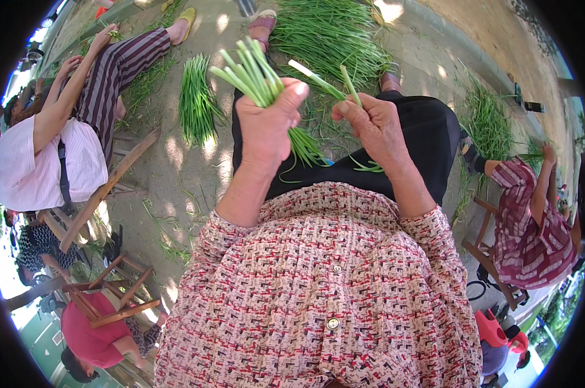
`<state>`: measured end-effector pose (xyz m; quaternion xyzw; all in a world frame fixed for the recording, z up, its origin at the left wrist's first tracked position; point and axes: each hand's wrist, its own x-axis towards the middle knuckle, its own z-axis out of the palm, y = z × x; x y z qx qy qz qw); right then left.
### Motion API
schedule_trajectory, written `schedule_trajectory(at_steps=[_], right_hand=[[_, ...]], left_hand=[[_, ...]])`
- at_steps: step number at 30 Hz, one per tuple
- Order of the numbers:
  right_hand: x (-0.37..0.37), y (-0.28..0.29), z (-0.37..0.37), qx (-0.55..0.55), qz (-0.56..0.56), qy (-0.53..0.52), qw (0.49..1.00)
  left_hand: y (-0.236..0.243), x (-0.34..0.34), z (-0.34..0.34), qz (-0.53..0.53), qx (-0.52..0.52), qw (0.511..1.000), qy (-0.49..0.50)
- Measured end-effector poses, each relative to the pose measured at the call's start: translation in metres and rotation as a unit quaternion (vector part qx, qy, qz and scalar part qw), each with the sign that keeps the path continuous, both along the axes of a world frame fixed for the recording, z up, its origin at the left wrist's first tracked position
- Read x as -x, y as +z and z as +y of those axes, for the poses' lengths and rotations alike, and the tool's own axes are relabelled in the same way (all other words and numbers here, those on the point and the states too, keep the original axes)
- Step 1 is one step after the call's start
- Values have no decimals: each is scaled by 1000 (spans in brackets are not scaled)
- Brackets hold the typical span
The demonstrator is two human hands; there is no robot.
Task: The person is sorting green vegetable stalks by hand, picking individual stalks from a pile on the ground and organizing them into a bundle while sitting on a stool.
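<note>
My left hand is closed round a bunch of green stalks, garlic scapes or chives by their look. Their pale cut ends point up and away, and the thin green ends hang below the fist over my lap. To its right, my right hand pinches a couple of loose stalks between thumb and fingers. One has a white end reaching toward the bunch; a shorter one stands up beside it. The two hands are apart, above my dark trousers.
A large heap of green stalks lies ahead between my feet. A neat bundle rests on the ground to the left, and another pile at right. People sit on wooden stools on both sides. Scraps litter the ground.
</note>
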<state>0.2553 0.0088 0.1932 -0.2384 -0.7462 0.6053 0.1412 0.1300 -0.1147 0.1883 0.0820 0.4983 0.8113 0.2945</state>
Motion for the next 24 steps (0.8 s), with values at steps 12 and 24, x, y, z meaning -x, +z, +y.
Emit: schedule_trajectory(at_steps=[12,24], right_hand=[[3,-6,-13,-190,25,-33,981],[-1,-3,-9,-151,27,-19,988]], left_hand=[[-14,-9,10,111,-16,994,-6],[-14,-5,3,94,39,995,-22]])
